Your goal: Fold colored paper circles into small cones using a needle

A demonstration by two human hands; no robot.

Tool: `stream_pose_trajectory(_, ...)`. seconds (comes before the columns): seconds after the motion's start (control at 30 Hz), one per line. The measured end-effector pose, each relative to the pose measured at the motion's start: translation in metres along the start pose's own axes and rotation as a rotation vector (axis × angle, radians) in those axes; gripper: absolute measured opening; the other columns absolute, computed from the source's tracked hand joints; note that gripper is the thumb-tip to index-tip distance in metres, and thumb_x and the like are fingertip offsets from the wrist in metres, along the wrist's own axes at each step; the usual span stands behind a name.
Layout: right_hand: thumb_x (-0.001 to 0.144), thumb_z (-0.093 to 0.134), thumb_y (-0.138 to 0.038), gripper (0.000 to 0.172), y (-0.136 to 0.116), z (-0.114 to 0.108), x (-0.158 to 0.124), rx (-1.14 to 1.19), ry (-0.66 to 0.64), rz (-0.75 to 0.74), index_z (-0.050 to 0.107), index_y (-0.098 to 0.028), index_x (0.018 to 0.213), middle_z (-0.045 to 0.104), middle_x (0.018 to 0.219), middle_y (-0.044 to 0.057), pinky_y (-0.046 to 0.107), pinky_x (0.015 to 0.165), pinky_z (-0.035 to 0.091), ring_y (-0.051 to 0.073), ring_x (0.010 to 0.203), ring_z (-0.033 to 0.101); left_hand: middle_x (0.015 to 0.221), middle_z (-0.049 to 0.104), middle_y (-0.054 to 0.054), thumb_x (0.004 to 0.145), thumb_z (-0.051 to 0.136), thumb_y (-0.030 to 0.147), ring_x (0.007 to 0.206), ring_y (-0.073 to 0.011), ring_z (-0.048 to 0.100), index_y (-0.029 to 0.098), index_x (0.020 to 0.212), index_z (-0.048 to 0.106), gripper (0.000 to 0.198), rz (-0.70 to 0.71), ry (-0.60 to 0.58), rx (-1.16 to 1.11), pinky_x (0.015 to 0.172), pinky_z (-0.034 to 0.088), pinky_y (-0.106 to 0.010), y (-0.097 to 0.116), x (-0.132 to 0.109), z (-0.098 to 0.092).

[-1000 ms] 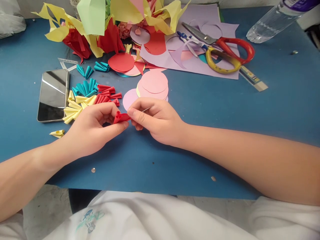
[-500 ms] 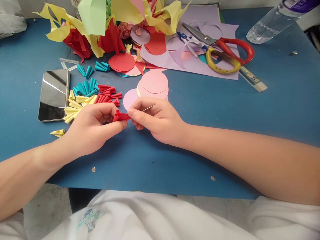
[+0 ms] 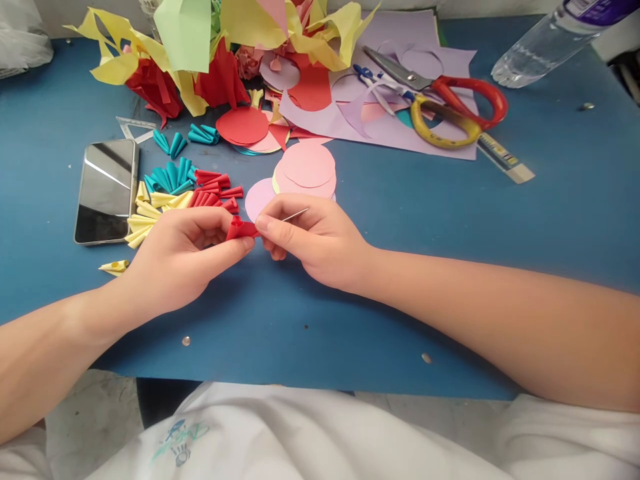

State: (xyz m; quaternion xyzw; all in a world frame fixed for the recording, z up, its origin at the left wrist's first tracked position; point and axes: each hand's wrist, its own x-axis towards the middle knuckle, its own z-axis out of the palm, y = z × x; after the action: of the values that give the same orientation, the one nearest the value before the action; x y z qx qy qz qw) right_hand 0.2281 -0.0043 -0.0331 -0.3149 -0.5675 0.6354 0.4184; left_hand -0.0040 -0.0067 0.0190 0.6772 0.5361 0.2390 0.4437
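Between its thumb and fingers, my left hand pinches a partly rolled piece of red paper. My right hand grips a thin needle-like stick, whose tip shows above the fingers; its thumb and index finger meet at the red paper's right end. Rolled red paper cones, yellow cones and teal cones lie beyond my left hand. Just past my right hand is a stack of pink paper circles, with a lilac circle beside it.
A phone lies at left, below a clear set square. Scissors rest on lilac paper scraps at the back, near a box-cutter blade strip. A water bottle is at back right; crumpled paper is heaped at back left.
The red paper's right end sits slightly closer in toward my left hand, its roll a little changed. Both hands keep almost the same place and grip.
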Motion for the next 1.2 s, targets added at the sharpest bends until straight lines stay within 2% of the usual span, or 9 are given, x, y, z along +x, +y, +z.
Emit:
stream_pose_trajectory(0.13,0.097,0.106,-0.072,0.059,0.003,0.000,0.001,-0.008,0.024,-0.004,0.073,-0.024,0.097,0.072,0.085,-0.001,0.030,0.064,0.058,0.015,0.072,0.062,0.077,0.063,0.000,0.094,0.081,0.048,0.073,-0.0157,0.056,0.024,0.076,0.074,0.031,0.005,-0.026,-0.003,0.062,0.046,-0.030,0.001,0.000,-0.001)
stream_pose_trajectory(0.4,0.094,0.111,-0.064,0.051,0.006,0.001,0.002,0.053,0.017,-0.038,0.082,-0.023,0.101,0.081,0.093,0.002,0.034,0.073,0.067,0.019,0.080,0.075,0.075,0.061,-0.001,0.091,0.083,0.047,0.075,-0.0175,0.053,0.025,0.072,0.069,0.032,-0.015,-0.057,-0.096,0.064,0.042,-0.032,0.002,0.000,0.001)
stream_pose_trajectory(0.57,0.088,0.117,-0.059,0.052,0.014,0.001,0.003,0.091,0.019,-0.100,0.084,-0.022,0.103,0.083,0.095,0.003,0.038,0.082,0.072,0.022,0.088,0.081,0.079,0.068,-0.001,0.093,0.078,0.048,0.077,-0.0183,0.058,0.025,0.080,0.081,0.026,-0.026,-0.066,-0.071,0.066,0.046,-0.032,0.004,0.001,0.000)
stream_pose_trajectory(0.73,0.093,0.113,-0.055,0.047,0.013,0.001,0.002,0.056,0.052,-0.105,0.082,-0.021,0.100,0.081,0.093,0.002,0.036,0.081,0.072,0.021,0.088,0.079,0.076,0.065,0.001,0.091,0.079,0.049,0.075,-0.0163,0.059,0.024,0.075,0.072,0.031,0.008,-0.050,-0.044,0.064,0.048,-0.028,0.003,0.003,0.003)
stream_pose_trajectory(0.87,0.094,0.111,-0.061,0.051,0.010,0.000,0.001,0.003,0.073,-0.073,0.079,-0.022,0.098,0.078,0.090,0.001,0.034,0.077,0.068,0.020,0.084,0.075,0.081,0.070,0.001,0.091,0.082,0.047,0.074,-0.0155,0.063,0.023,0.084,0.077,0.026,0.028,-0.025,-0.054,0.064,0.050,-0.027,0.002,0.002,0.005)
stream_pose_trajectory(1.0,0.094,0.110,-0.066,0.055,0.010,0.001,0.001,-0.015,0.076,-0.075,0.077,-0.023,0.095,0.075,0.086,0.000,0.033,0.071,0.065,0.018,0.079,0.071,0.077,0.066,0.002,0.092,0.083,0.045,0.070,-0.0144,0.059,0.023,0.081,0.077,0.026,0.029,-0.029,-0.064,0.061,0.046,-0.027,0.002,0.001,0.003)
stream_pose_trajectory(1.2,0.094,0.109,-0.071,0.057,0.012,0.002,0.002,-0.022,0.039,-0.081,0.079,-0.023,0.098,0.077,0.087,0.000,0.034,0.072,0.066,0.019,0.079,0.072,0.074,0.064,0.000,0.089,0.082,0.045,0.070,-0.0157,0.053,0.024,0.078,0.078,0.025,-0.021,-0.045,-0.086,0.061,0.042,-0.029,0.002,0.000,0.002)
